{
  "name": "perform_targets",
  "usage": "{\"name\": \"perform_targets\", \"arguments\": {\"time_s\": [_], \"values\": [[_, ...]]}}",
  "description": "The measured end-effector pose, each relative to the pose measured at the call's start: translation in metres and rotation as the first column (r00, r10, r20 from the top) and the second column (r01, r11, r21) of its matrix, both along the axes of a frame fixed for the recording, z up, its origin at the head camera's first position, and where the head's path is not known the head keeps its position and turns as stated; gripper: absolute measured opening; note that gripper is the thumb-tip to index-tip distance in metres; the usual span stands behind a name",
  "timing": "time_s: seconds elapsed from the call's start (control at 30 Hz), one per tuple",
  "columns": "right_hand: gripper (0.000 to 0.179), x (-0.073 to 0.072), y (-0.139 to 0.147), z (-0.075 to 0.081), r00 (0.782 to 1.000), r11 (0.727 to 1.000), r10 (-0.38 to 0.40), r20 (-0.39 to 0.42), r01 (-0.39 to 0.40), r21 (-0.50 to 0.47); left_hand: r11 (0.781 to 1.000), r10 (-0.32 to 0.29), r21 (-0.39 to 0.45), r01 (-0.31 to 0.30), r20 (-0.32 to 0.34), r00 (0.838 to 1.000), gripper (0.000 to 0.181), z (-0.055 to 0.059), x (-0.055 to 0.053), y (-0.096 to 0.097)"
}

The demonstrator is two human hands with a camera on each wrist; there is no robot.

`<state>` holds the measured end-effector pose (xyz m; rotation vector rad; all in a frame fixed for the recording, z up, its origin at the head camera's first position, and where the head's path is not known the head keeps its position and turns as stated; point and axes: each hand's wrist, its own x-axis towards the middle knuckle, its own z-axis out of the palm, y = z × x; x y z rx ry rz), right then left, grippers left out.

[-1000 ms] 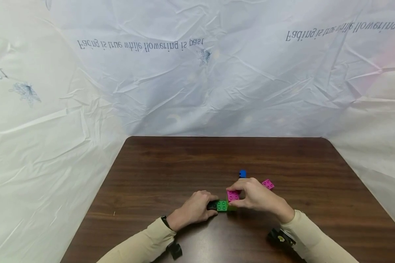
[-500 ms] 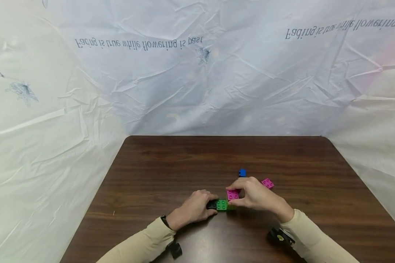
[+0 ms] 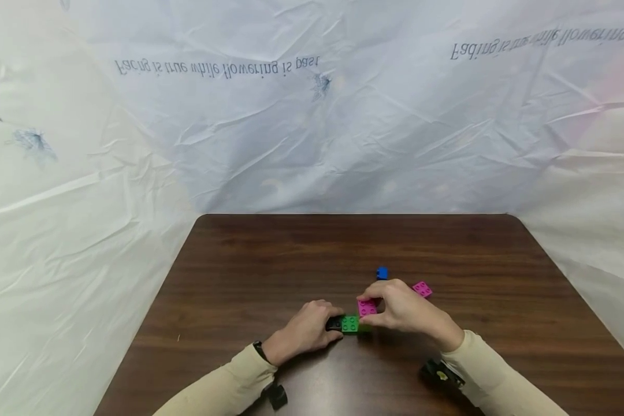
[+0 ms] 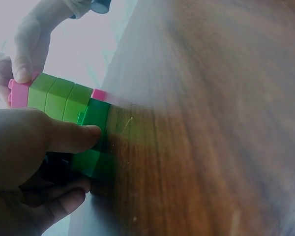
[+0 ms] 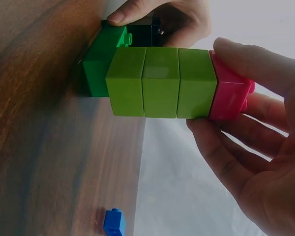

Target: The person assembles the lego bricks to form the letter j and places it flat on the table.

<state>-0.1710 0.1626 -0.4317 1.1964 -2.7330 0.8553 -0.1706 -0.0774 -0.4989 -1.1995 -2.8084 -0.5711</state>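
My right hand [image 3: 408,309] pinches a pink toy building brick [image 3: 366,308] between thumb and fingers. In the right wrist view that brick sits flush on top of a column of three light green bricks [image 5: 160,83]. The column stands on one end of a green brick base [image 5: 101,64] on the table. On the base's other side is a black brick [image 3: 334,323], which my left hand [image 3: 307,329] grips between thumb and fingers. The left thumb also touches the green base in the left wrist view. Part of the black brick is hidden by that hand.
A blue brick [image 3: 382,273] lies beyond my right hand. Another pink brick [image 3: 422,289] lies on the table behind that hand, partly covered by it. White printed sheeting [image 3: 270,138] hangs around the brown wooden table [image 3: 249,254].
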Motion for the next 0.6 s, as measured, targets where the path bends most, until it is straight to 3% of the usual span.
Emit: {"name": "perform_targets", "arguments": {"time_s": [0.6], "values": [[0.025,-0.0040,-0.0009,0.0020,0.999,0.999,0.037,0.033,-0.037,0.011,1.000,-0.004,-0.003,0.004,-0.014,1.000,0.039,0.0035,0.0001,-0.0001]]}}
